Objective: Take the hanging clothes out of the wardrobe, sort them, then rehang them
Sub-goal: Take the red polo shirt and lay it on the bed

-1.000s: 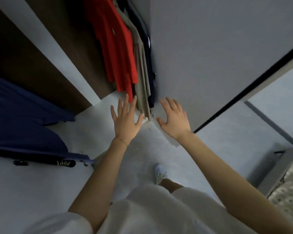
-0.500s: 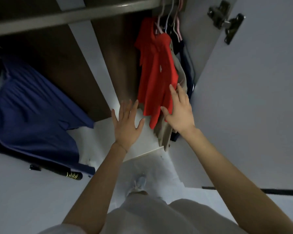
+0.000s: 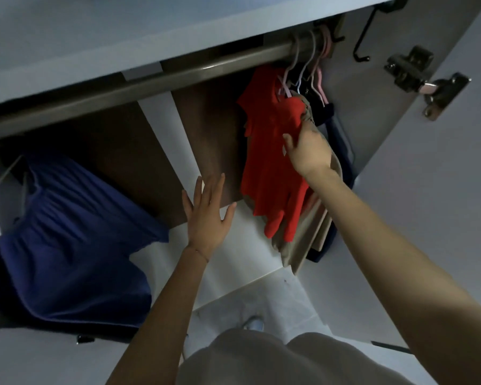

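The wardrobe (image 3: 206, 129) stands open, its white door (image 3: 442, 190) swung out to the right with a metal hinge (image 3: 425, 79) showing. A steel rail (image 3: 150, 79) runs across under the top shelf. At the left a big blue garment (image 3: 67, 232) hangs bunched and spreads low over the wardrobe floor (image 3: 233, 245).

The other hanging clothes crowd the right end of the rail, packed tight against each other on 3 or 4 thin hangers (image 3: 314, 76). A red shirt (image 3: 270, 151) hangs in front, a beige garment (image 3: 303, 245) just behind it, and a dark navy garment (image 3: 342, 145) sits against the side wall.

The right hand (image 3: 310, 151) reaches into this bunch. Its thumb (image 3: 288, 141) lies on the front of the red shirt. Its fingers run up between the red shirt and the beige garment, hidden by cloth, so I cannot tell whether they clamp anything.

The left hand (image 3: 206, 220) hovers lower, left of the red shirt, its fingers (image 3: 203, 190) straight and spread apart, holding nothing.
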`<state>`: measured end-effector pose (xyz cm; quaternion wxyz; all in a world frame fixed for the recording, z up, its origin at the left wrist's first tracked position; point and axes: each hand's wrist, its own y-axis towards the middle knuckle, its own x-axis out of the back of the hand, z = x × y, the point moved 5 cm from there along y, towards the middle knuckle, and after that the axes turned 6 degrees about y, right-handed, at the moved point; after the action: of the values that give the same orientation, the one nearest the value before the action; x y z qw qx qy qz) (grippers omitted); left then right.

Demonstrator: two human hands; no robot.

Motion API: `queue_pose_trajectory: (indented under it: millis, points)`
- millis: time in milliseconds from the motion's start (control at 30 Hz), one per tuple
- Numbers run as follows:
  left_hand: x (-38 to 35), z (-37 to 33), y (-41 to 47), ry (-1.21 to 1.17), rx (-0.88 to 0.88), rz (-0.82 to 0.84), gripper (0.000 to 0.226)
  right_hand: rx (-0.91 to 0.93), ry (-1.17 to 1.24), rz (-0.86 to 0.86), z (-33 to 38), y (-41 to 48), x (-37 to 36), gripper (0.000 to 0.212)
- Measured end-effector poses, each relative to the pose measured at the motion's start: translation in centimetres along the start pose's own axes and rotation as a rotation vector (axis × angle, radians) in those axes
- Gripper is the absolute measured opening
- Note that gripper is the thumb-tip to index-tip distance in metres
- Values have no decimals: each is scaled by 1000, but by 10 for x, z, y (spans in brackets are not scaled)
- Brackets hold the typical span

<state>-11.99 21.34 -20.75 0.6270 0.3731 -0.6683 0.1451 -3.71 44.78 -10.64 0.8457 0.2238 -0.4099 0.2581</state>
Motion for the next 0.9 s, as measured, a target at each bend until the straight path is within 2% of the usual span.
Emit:
queue_pose_trajectory:
  millis: [167,533,667,800,900]
  points:
    - [0,13,17,7,-19,11,67,-12,25,-73,5,8,-6,35]
    - [-1,14,46,-73,-71,5,66,-57,258,-256,6,2,10,31]
    - [3,6,55,-136,-94,4,67,9,348,-252,7,-15,18,15]
    - [0,-2,56,-206,-117,17,68,69,390,-222,3,-47,22,21]
    - [-5,-3,53,-305,-91,35,69,75,372,-115,-12,-73,18,17]
